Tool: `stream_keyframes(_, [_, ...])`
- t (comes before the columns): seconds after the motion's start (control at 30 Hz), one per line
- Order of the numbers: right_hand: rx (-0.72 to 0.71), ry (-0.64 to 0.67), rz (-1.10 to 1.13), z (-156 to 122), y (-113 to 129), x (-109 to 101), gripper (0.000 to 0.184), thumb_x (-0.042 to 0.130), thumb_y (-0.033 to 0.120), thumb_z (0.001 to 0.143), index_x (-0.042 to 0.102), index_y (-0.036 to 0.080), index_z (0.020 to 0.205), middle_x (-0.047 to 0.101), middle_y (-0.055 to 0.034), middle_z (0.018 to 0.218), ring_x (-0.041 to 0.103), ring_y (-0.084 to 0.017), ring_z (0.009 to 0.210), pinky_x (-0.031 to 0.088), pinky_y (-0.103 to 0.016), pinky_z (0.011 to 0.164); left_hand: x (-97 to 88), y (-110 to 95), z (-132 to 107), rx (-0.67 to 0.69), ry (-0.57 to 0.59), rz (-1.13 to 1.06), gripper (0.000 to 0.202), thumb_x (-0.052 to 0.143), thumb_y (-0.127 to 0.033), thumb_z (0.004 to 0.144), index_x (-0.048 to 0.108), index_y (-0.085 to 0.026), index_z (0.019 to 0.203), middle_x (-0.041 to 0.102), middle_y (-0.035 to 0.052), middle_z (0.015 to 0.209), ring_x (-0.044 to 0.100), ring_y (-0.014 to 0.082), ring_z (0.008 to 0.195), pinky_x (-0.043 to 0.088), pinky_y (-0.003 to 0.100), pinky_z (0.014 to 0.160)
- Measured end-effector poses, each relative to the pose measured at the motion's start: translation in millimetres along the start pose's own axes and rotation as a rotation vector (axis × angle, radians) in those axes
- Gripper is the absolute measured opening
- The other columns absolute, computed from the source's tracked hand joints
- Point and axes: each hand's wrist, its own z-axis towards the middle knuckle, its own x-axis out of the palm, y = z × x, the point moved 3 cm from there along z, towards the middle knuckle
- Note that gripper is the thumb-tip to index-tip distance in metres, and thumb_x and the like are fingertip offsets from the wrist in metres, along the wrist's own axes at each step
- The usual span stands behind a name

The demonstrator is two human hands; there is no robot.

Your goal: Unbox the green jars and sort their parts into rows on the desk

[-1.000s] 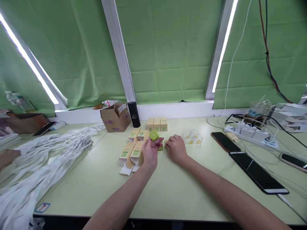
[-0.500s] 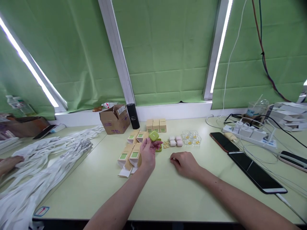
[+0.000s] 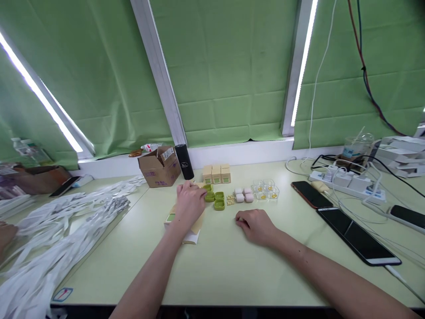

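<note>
My left hand [image 3: 190, 200] bends down over cream cardboard boxes [image 3: 195, 231] with green windows, hiding part of them. Its fingertips are partly covered, so any grip is unclear. Just right of it sit several small olive-green cases [image 3: 219, 205] in a cluster. My right hand [image 3: 255, 225] rests on the table, fingers curled, with nothing visible in it. Beyond it lie small gold pieces [image 3: 230, 200], pale pink rounded cases [image 3: 244, 195] and clear containers [image 3: 265, 189] with yellow centres.
Three small boxes [image 3: 216, 174] stand at the back near a black cylinder [image 3: 184, 161] and a cardboard carton [image 3: 160, 167]. White straps [image 3: 83, 221] cover the left side, near another person's hand [image 3: 5, 237]. Phones [image 3: 357, 237], cables and a power strip [image 3: 348, 185] lie right.
My left hand has moved left from the green cases to above the boxes, letting go of the green case it held up. That case now appears among the others. My right hand stays put.
</note>
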Motion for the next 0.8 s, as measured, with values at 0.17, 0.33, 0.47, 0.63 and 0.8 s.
stream_keyframes(0.17, [0.005,0.015,-0.008,1,-2,2,0.018,0.056,0.02,0.098,0.073,0.026,0.103,0.081,-0.0028,0.097,0.073,-0.02,0.082,0.04,-0.028,0.068,17.9,-1,-15,0.054,0.17,0.099,0.034,0.057,-0.011,0.083,0.068,-0.023,0.053,0.067,0.0173,0.067,0.05,0.0352,0.095,0.031,0.051,0.087])
stream_keyframes(0.33, [-0.002,0.007,0.0,0,-1,0,0.019,0.055,0.02,0.098,0.073,0.026,0.102,0.082,-0.0025,0.097,0.074,-0.021,0.082,0.04,-0.029,0.068,26.3,-5,-21,0.074,0.21,0.179,0.035,0.057,-0.004,0.077,0.058,-0.021,0.046,0.063,0.0191,0.066,0.05,0.0363,0.094,0.031,0.05,0.086])
stream_keyframes(0.47, [-0.004,0.01,-0.01,0,1,-2,0.019,0.055,0.02,0.098,0.073,0.026,0.101,0.082,-0.0024,0.096,0.073,-0.02,0.081,0.04,-0.029,0.067,32.9,-4,-21,0.066,0.235,0.196,0.032,0.055,-0.001,0.072,0.054,-0.022,0.047,0.062,0.0184,0.064,0.051,0.0365,0.094,0.032,0.049,0.087])
stream_keyframes(0.63, [0.002,0.018,-0.023,1,0,-1,0.019,0.056,0.02,0.098,0.073,0.026,0.102,0.081,-0.0025,0.096,0.073,-0.02,0.081,0.039,-0.029,0.067,41.9,-1,-22,0.038,0.222,0.153,0.033,0.059,-0.005,0.073,0.052,-0.022,0.046,0.06,0.0173,0.059,0.053,0.0363,0.093,0.033,0.048,0.089])
stream_keyframes(0.8, [0.001,0.015,-0.033,1,1,-1,0.018,0.056,0.019,0.098,0.072,0.026,0.102,0.081,-0.0013,0.095,0.073,-0.019,0.081,0.037,-0.029,0.066,48.9,-1,-22,0.034,0.27,0.228,0.032,0.058,-0.009,0.079,0.059,-0.022,0.05,0.062,0.0191,0.061,0.054,0.0371,0.096,0.034,0.049,0.089])
